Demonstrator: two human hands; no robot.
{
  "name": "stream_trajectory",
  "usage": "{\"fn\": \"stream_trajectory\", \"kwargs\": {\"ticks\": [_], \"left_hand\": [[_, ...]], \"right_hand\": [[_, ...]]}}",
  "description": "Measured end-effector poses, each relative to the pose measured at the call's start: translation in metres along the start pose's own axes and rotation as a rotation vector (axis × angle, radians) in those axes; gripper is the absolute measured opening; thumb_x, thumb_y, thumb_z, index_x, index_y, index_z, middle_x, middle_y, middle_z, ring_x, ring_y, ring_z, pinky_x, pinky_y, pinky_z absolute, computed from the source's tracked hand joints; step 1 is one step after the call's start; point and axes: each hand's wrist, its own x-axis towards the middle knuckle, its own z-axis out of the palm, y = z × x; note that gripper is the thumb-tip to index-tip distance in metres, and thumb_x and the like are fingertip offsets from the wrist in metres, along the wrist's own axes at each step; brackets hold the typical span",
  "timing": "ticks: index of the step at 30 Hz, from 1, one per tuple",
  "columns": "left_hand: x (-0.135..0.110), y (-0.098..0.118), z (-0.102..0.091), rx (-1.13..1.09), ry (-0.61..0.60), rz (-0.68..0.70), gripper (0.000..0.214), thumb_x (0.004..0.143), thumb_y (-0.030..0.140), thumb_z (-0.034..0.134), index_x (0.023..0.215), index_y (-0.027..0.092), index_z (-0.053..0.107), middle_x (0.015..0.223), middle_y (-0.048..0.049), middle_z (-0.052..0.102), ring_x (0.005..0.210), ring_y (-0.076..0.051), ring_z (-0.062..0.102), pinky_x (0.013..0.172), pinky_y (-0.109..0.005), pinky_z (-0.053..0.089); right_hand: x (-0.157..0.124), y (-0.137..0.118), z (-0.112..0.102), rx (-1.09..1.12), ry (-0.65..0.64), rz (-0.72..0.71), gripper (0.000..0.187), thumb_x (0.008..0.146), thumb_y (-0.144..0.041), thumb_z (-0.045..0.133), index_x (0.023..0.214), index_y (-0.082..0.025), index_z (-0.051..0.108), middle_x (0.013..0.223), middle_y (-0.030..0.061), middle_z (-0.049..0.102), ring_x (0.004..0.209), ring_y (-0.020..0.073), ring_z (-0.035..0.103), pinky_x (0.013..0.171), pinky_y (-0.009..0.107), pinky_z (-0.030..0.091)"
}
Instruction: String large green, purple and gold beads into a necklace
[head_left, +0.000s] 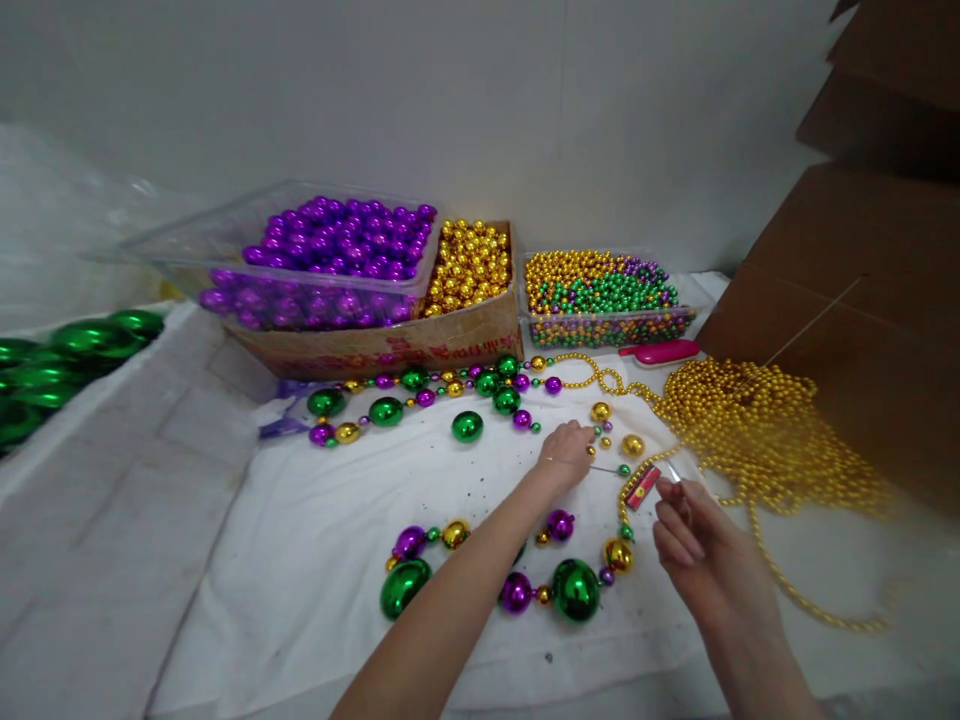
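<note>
My left hand (568, 452) reaches over the white cloth with its fingers curled together, among loose small beads. Whatever they pinch is hidden. A thin thread or wire runs from beneath it toward a small green bead (624, 469). My right hand (694, 535) is closed at the right, and a slim silvery piece (673, 470) sticks up from its fingertips; its kind is unclear. Beside that hand lies a small red box (643, 488). Below, a bead strand with a large green ball (575, 590) curves across the cloth, partly hidden by my left forearm.
Behind stand a clear bin of purple balls (337, 240), a carton of gold balls (469, 265) and a tub of mixed beads (600, 290). A pink-handled tool (666, 352) and a gold bead-chain heap (757, 430) lie right. A large cardboard box (847, 300) rises beyond.
</note>
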Motion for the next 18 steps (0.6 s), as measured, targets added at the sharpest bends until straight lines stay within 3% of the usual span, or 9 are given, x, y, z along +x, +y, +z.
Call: {"fn": "stream_trajectory", "kwargs": {"ticks": [5,8,13,18], "left_hand": [[-0.016,-0.033,-0.029,-0.001,0.104,-0.108,0.033,0.08,0.019,0.058,0.113,0.018,0.06,0.11,-0.0085,0.063,0.098,-0.021,0.059,0.086,-0.031,0.044],[-0.038,-0.05,-0.047,0.005,0.14,-0.2,0.026,0.085,0.02,0.052,0.109,0.016,0.061,0.106,-0.0089,0.066,0.09,-0.02,0.061,0.082,-0.032,0.046],[-0.064,-0.048,-0.039,-0.04,0.039,-0.144,0.017,0.079,0.022,0.061,0.095,0.019,0.067,0.096,-0.003,0.07,0.084,-0.017,0.063,0.077,-0.026,0.047],[-0.059,-0.048,-0.034,-0.043,0.07,-0.149,0.019,0.081,0.016,0.056,0.096,0.015,0.067,0.1,-0.0078,0.069,0.089,-0.019,0.063,0.082,-0.03,0.047]], "right_hand": [[-0.007,-0.011,-0.011,0.015,0.04,-0.033,0.012,0.076,-0.02,0.07,0.073,-0.014,0.059,0.081,0.0013,0.066,0.039,-0.0014,0.029,0.032,0.009,0.03],[-0.007,-0.009,-0.016,0.011,0.061,-0.052,0.012,0.076,-0.02,0.069,0.073,-0.014,0.06,0.081,0.0029,0.068,0.039,-0.0013,0.028,0.031,0.009,0.029],[-0.002,0.005,-0.008,0.01,0.017,-0.01,0.011,0.075,-0.019,0.07,0.074,-0.013,0.061,0.081,0.0034,0.068,0.038,-0.002,0.026,0.031,0.009,0.027],[-0.003,0.001,-0.01,0.013,0.031,-0.017,0.009,0.077,-0.017,0.067,0.074,-0.013,0.06,0.081,0.0027,0.067,0.037,-0.0017,0.026,0.03,0.01,0.027]]}}
